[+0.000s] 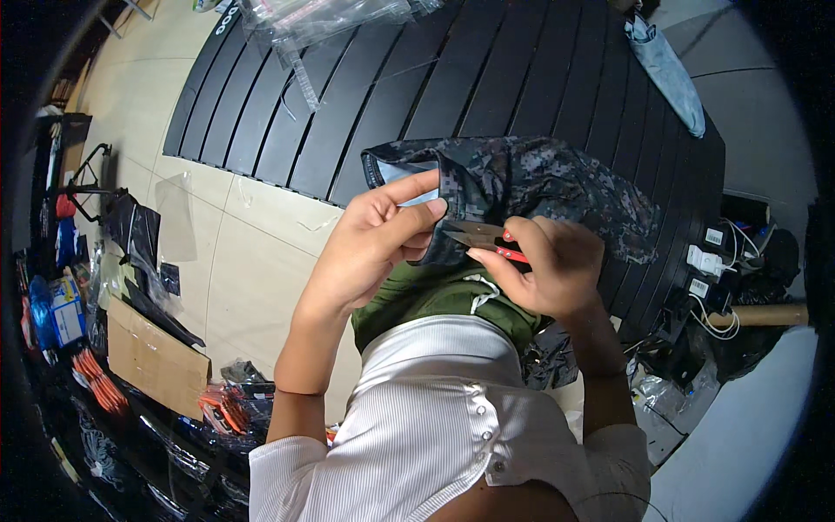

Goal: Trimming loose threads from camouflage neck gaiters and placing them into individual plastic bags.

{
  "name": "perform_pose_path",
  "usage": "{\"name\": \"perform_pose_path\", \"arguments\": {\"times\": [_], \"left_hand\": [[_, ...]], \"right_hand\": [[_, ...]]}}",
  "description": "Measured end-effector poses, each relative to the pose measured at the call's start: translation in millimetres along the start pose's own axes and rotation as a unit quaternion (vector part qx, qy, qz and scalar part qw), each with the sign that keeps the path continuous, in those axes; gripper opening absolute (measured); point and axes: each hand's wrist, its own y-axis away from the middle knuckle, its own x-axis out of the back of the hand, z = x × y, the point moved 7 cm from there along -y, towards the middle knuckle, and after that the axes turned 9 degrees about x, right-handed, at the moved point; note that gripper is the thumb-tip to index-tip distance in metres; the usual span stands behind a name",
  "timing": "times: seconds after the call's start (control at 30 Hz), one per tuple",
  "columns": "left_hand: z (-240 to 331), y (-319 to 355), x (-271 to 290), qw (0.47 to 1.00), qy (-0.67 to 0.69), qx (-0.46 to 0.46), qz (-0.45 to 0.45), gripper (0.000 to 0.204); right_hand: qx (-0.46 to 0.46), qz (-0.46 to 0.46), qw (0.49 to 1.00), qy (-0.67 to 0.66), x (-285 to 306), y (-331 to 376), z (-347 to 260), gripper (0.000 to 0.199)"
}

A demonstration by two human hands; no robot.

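Observation:
Between my hands a dark digital-camouflage garment point(531, 174) lies partly on the slatted black table point(487, 61), with a pale blue inner side showing at its open end. My left hand point(374, 230) is closed, pinching the edge of that opening between thumb and fingers. In my right hand point(557, 265) is a pair of red-handled thread snips point(474, 233), held in a closed grip. The metal blades point left and lie against the cloth, close to my left fingertips. Whether the blade tips touch a thread is too small to tell.
Clear plastic bags point(322, 22) are heaped at the table's far left. A rolled light-blue cloth point(665, 74) rests at the far right edge. Chargers with white cables point(709, 261) sit at the right. Cardboard point(156, 357) and packed goods crowd the left floor.

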Motion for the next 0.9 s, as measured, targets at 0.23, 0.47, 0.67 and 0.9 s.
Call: {"name": "perform_pose_path", "arguments": {"times": [0.23,0.47,0.67,0.9], "left_hand": [[-0.7,-0.9,1.1,1.0,-0.002,0.007,-0.006,0.039],[-2.8,1.5,-4.2,0.998,0.012,0.028,-0.047,0.043],[2.4,2.8,-2.2,1.0,0.018,0.008,-0.019,0.049],[2.8,4.7,-1.7,0.999,-0.016,-0.009,-0.032,0.058]], "right_hand": [[0.016,-0.008,1.0,0.017,-0.3,-3.9,-0.8,0.035],[0.071,-0.024,0.997,0.026,7.3,2.6,-2.7,0.041],[0.045,-0.023,0.999,0.019,7.1,5.9,1.2,0.043],[0.024,0.003,1.0,-0.016,9.1,5.8,3.1,0.042]]}}
